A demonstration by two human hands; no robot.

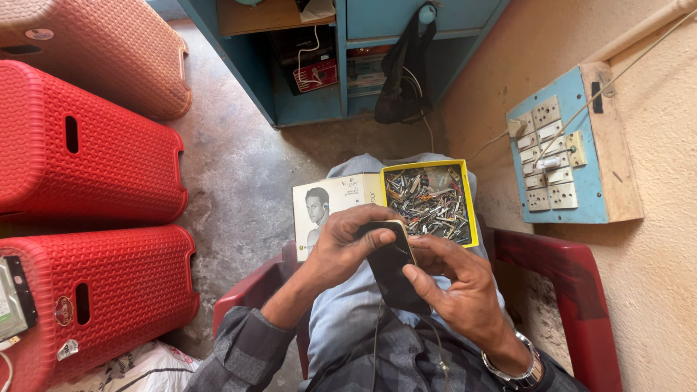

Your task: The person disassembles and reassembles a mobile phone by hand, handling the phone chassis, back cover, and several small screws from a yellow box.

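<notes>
Item: dark phone (390,267), gripped by my left hand (347,243) and right hand (454,287), fingers closed around it. Open box of small metal parts (430,202) rests just beyond on my lap. Risk: a knee shift could tip it.

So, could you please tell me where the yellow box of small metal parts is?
In the head view, the yellow box rests on the person's lap, just beyond the dark phone, beside the white carton.
</notes>
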